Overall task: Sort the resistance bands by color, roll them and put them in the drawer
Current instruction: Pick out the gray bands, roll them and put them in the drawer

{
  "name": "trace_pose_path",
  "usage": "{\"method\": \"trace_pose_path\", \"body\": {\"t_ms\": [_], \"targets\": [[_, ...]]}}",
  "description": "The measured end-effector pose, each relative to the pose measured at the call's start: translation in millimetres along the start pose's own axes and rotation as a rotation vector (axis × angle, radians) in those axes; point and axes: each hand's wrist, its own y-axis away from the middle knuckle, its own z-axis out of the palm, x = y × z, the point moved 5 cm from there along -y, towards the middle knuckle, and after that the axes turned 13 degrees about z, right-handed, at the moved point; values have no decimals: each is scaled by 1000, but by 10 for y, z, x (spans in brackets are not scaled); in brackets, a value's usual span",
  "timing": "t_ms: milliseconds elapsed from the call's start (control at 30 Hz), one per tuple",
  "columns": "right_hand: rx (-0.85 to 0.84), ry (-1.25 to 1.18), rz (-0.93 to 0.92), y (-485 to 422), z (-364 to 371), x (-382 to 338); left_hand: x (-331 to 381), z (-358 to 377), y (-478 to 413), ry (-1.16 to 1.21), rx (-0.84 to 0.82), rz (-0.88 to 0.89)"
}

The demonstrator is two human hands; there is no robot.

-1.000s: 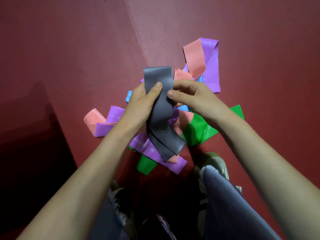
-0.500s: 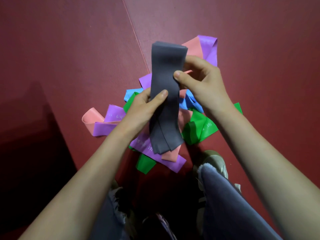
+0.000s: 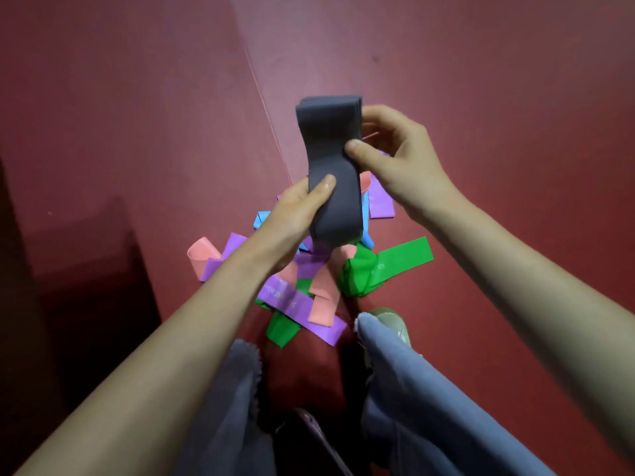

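Both hands hold a stack of dark grey resistance bands (image 3: 331, 166) upright above the floor. My left hand (image 3: 292, 218) grips the lower part, thumb across the front. My right hand (image 3: 395, 156) pinches the upper part from the right. Below lies a loose pile of bands: green (image 3: 388, 266), purple (image 3: 292, 304), salmon pink (image 3: 201, 257) and blue (image 3: 261, 218) ones, overlapping each other. The hands and grey bands hide the middle of the pile.
The floor is dark red matting (image 3: 481, 80) with a seam (image 3: 264, 104) running away to the upper left. My legs in blue-grey jeans (image 3: 412, 389) and a shoe (image 3: 388, 321) stand right behind the pile. A dark shadowed area (image 3: 51, 304) lies at left.
The grey bands have been lifted clear of the pile and gathered into a shorter, thicker stack. Both hands rose with them; the right hand slid toward the top.
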Motion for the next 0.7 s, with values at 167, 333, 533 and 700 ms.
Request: {"method": "trace_pose_path", "body": {"t_ms": [167,333,533,700], "targets": [[50,-71,-36,252,-183,-419,591,164,174,-119,-11,55],[117,-127,-122,642,-496,-1059,1359,498,488,-142,-43,127],[139,-131,-278,1470,-623,-1803,2089,862,1158,-134,9,234],[187,-131,-321,2247,-526,-2036,2266,1033,1842,-175,96,272]]}}
